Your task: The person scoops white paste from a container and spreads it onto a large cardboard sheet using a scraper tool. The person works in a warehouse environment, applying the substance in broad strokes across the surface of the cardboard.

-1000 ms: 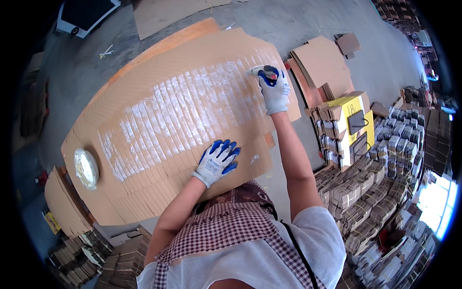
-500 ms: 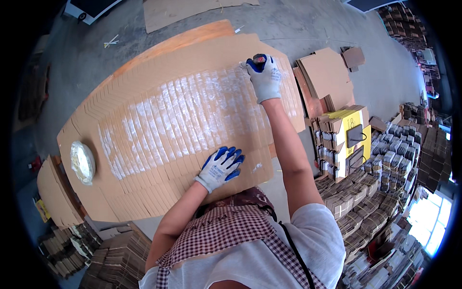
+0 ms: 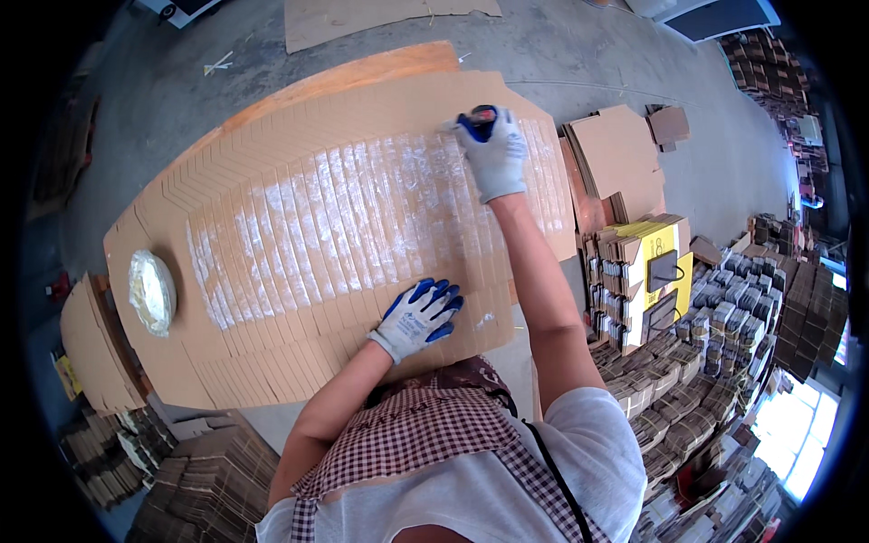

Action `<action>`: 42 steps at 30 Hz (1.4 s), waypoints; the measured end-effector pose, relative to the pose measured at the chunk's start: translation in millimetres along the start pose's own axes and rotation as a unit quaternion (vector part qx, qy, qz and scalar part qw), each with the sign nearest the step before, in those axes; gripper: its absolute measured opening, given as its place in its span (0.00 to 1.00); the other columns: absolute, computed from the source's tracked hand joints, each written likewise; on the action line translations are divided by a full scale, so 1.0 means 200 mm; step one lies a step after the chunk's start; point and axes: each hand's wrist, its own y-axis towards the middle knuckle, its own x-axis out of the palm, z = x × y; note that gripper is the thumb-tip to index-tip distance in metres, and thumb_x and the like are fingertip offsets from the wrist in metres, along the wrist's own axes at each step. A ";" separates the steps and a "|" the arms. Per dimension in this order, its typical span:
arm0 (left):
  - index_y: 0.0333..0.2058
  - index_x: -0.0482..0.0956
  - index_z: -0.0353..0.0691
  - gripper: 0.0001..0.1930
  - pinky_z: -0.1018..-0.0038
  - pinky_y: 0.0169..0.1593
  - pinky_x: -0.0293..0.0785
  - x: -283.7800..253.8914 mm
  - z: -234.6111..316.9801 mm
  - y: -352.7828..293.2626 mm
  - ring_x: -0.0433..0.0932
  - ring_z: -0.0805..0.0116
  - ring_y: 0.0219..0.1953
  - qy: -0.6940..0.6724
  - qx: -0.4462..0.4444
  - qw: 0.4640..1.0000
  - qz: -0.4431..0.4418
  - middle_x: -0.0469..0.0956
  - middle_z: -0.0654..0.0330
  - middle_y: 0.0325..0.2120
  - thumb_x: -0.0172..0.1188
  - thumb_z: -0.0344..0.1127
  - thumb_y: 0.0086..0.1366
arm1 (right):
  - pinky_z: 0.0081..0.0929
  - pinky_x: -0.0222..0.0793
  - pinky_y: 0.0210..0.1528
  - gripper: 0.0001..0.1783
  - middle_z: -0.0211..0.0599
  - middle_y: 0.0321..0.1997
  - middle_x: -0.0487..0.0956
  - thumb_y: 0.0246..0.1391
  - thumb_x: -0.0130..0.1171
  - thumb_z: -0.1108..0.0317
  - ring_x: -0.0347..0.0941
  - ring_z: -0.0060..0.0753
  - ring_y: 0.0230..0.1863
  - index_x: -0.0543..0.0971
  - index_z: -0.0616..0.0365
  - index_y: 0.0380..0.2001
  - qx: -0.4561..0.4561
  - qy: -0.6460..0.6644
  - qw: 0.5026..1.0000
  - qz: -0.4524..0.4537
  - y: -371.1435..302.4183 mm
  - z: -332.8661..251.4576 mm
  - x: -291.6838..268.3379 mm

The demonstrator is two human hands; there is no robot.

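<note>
Overlapping flat cardboard sheets (image 3: 299,362) are fanned across the table, with a broad band of wet white glue (image 3: 348,208) streaked over their exposed strips. Near the far right of that band, my right hand (image 3: 496,158), in a white glove with blue fingertips, is closed around a dark-handled brush (image 3: 482,115) with a red spot; its working end is mostly hidden. My left hand (image 3: 419,319), gloved alike, lies flat with fingers spread on the near edge of the sheets. At the left end of the cardboard sits a round bowl (image 3: 152,294) covered in shiny film.
A wooden board edge (image 3: 362,68) shows beyond the sheets. At the right stand stacked cardboard pieces (image 3: 620,154), a yellow-and-white carton stack (image 3: 665,262) and many tied cardboard bundles (image 3: 670,389). More cardboard (image 3: 95,353) leans at the left. Another sheet (image 3: 389,18) lies on the far floor.
My right hand has shifted slightly nearer me and left over the glued strips, still gripping the brush. My left hand stays in place. The whole view has tilted a little.
</note>
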 end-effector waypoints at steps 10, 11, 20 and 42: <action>0.56 0.75 0.45 0.24 0.59 0.67 0.62 0.01 -0.02 0.00 0.68 0.58 0.62 -0.002 0.014 1.000 0.012 0.71 0.57 0.59 0.55 0.50 0.66 | 0.46 0.73 0.36 0.14 0.48 0.41 0.77 0.52 0.63 0.61 0.77 0.55 0.37 0.75 0.54 0.39 -0.060 -0.011 0.997 0.038 -0.05 -0.11 0.05; 0.56 0.75 0.45 0.24 0.59 0.67 0.62 0.01 -0.01 0.00 0.68 0.58 0.62 -0.003 0.013 1.000 0.007 0.71 0.57 0.59 0.55 0.50 0.66 | 0.46 0.73 0.37 0.13 0.48 0.41 0.77 0.52 0.63 0.61 0.77 0.55 0.37 0.75 0.54 0.38 -0.051 -0.020 0.998 0.024 -0.06 -0.08 0.05; 0.58 0.74 0.48 0.25 0.58 0.66 0.62 -0.01 0.01 0.02 0.69 0.59 0.62 -0.005 0.007 1.000 0.003 0.71 0.58 0.60 0.55 0.51 0.66 | 0.41 0.73 0.44 0.18 0.47 0.42 0.77 0.50 0.69 0.62 0.77 0.52 0.42 0.77 0.57 0.41 0.000 -0.020 1.000 0.016 -0.07 0.17 -0.13; 0.57 0.76 0.48 0.24 0.57 0.64 0.64 0.00 0.02 0.04 0.71 0.60 0.60 0.015 0.008 1.000 0.008 0.73 0.59 0.58 0.56 0.51 0.66 | 0.41 0.73 0.45 0.22 0.44 0.40 0.79 0.48 0.70 0.57 0.78 0.50 0.43 0.76 0.56 0.42 0.059 -0.080 0.992 0.082 0.17 0.53 -0.24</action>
